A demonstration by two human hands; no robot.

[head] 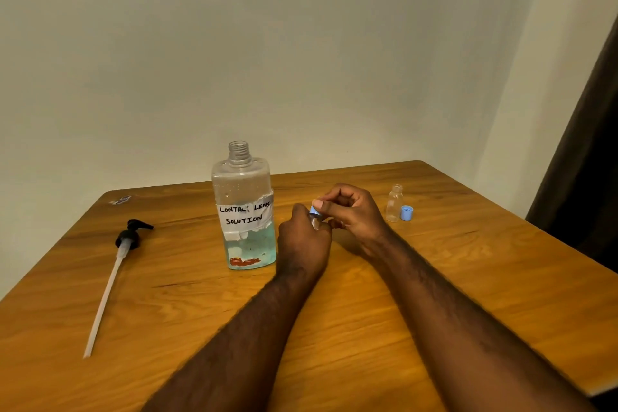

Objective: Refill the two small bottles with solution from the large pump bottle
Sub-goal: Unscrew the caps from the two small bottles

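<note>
Fingers (334, 201) of the right hand (356, 216) pinch the blue cap (313, 210) atop a small bottle (315, 222), which I see gripped in the curled left hand (302, 241) just right of the large bottle (245, 211). Farther right of that open-necked, partly filled bottle stands the second small bottle (394, 203), uncapped, with a loose blue cap (406, 213) just beside it. Well left of the large bottle, the black pump (133, 234) lies on the table (468, 278).

A large clear plastic bottle (245, 211) stands upright, neck open, on the worktop (187, 328), a third full of pale blue liquid. Its black pump with long white tube (115, 267) lies flat well left. One small clear bottle (394, 204) stands open at right, blue cap (406, 213) beside it. The left grip (302, 244) holds the second small bottle (315, 222); the right grip (354, 214) pinches its blue lid (313, 210)
</note>
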